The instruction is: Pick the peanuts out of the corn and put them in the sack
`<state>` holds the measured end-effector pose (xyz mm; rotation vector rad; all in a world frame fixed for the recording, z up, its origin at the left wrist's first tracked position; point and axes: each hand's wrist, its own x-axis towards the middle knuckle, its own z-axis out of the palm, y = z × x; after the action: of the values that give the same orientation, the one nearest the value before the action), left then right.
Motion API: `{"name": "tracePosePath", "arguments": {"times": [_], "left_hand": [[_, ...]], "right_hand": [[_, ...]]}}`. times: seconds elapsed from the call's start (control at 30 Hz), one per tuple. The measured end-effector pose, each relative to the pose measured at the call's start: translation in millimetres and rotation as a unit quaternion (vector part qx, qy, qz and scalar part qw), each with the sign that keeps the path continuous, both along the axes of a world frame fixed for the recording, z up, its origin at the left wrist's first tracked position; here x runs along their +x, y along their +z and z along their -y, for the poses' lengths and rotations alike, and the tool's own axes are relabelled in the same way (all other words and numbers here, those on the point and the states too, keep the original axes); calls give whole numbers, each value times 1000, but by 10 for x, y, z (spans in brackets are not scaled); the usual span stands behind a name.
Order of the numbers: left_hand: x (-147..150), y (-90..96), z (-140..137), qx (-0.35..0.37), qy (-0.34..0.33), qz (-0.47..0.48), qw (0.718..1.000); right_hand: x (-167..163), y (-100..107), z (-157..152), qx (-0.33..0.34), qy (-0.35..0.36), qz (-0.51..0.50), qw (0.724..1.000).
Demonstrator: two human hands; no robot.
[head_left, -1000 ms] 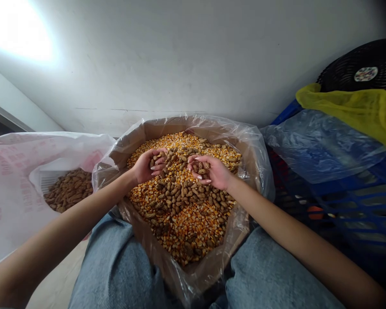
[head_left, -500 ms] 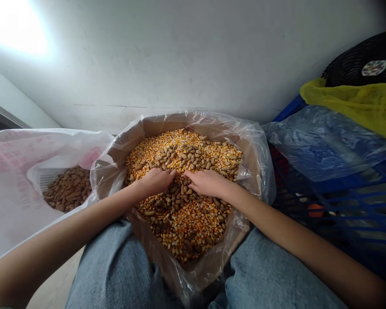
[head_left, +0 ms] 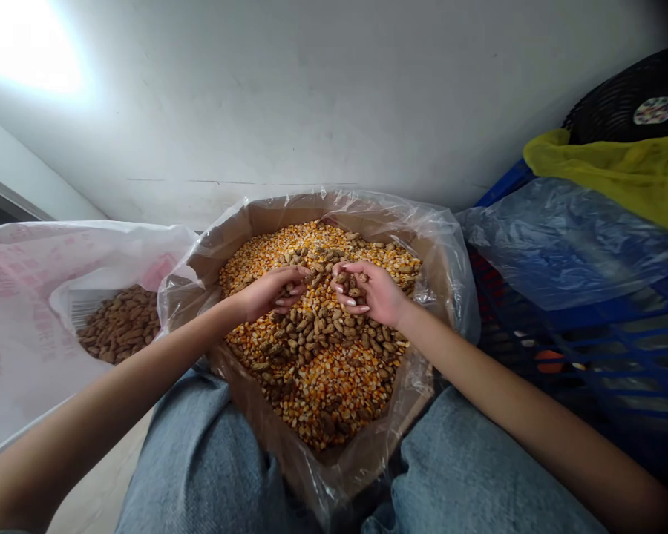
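Observation:
Between my knees stands a cardboard box (head_left: 267,216) lined with clear plastic, full of orange and yellow corn kernels (head_left: 337,382). Unshelled peanuts (head_left: 317,326) lie in a band over the middle of the corn. My right hand (head_left: 375,293) is cupped around several peanuts (head_left: 349,285), its fingers curled toward the left. Opposite it, my left hand (head_left: 272,291) is curled palm inward just above the peanuts; what its fingers enclose is mostly hidden, though peanuts show at the fingertips. A gap separates the two hands.
At the left, a white bag (head_left: 22,319) with pink print lies open, with more peanuts (head_left: 123,322) inside. A blue plastic crate (head_left: 617,356) is at the right, with clear plastic (head_left: 573,237), yellow mesh (head_left: 617,167) and a black fan-like grille (head_left: 634,96) on it. A wall (head_left: 312,96) rises behind the box.
Both hands have lifted from the peanut pile and turned palms inward. The right hand now holds several peanuts that show between its fingers. The peanuts beneath look more spread out.

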<state>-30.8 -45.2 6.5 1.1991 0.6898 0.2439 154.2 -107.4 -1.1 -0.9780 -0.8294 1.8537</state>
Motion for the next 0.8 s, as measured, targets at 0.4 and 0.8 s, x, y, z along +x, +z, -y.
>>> {"name": "tracePosePath", "arguments": {"times": [0.4,0.8], "left_hand": [[-122,-110,-136,94,-27,-42,994],[20,-270,201,673,-296,-320,598]], "right_hand": [[-64,-37,38,-45,89,73,992],[-58,-181,40,257,159,630,715]]}}
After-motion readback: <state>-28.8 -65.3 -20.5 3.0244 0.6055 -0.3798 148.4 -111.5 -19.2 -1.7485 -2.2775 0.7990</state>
